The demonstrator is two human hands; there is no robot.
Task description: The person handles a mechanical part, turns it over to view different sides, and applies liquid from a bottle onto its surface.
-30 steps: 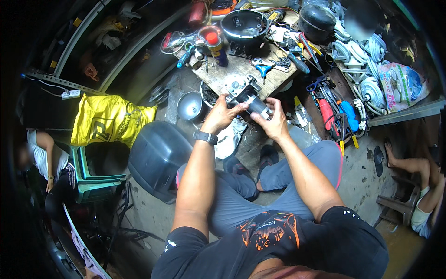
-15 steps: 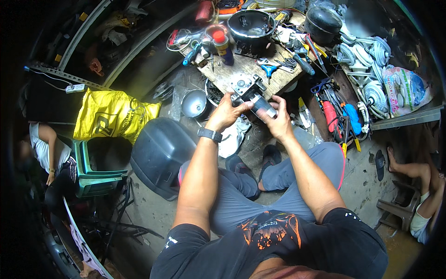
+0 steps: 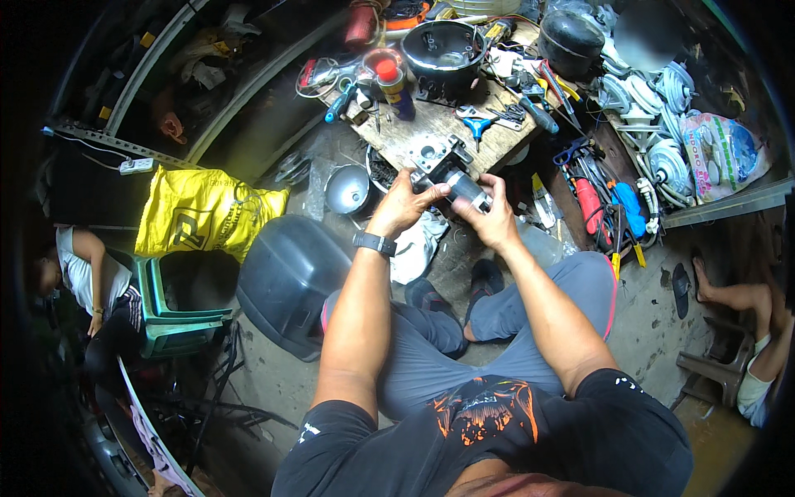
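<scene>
Over the near edge of the wooden workbench (image 3: 414, 124), my hands hold what looks like a small electric motor (image 3: 458, 184). Its dark cylinder with a silvery band slants toward me, and a metal housing with a round hole sits at its far end. My left hand (image 3: 402, 205), with a watch on the wrist, closes on the housing's near left side. Around the cylinder's near end curl the fingers of my right hand (image 3: 492, 217). A blue-handled three-armed wrench (image 3: 477, 127) lies on the bench just beyond.
A black pot (image 3: 445, 51) and a red-capped spray can (image 3: 394, 87) stand on the bench. To the right is a box of hand tools (image 3: 598, 199). At left are a yellow sack (image 3: 199, 214), a black plastic case (image 3: 291, 277) and a green chair (image 3: 166, 302). Other people sit at both sides.
My right hand's fingers have shifted slightly on the cylinder, whose silvery band now shows more sharply. The left hand keeps its grip. The whole view has drifted a little.
</scene>
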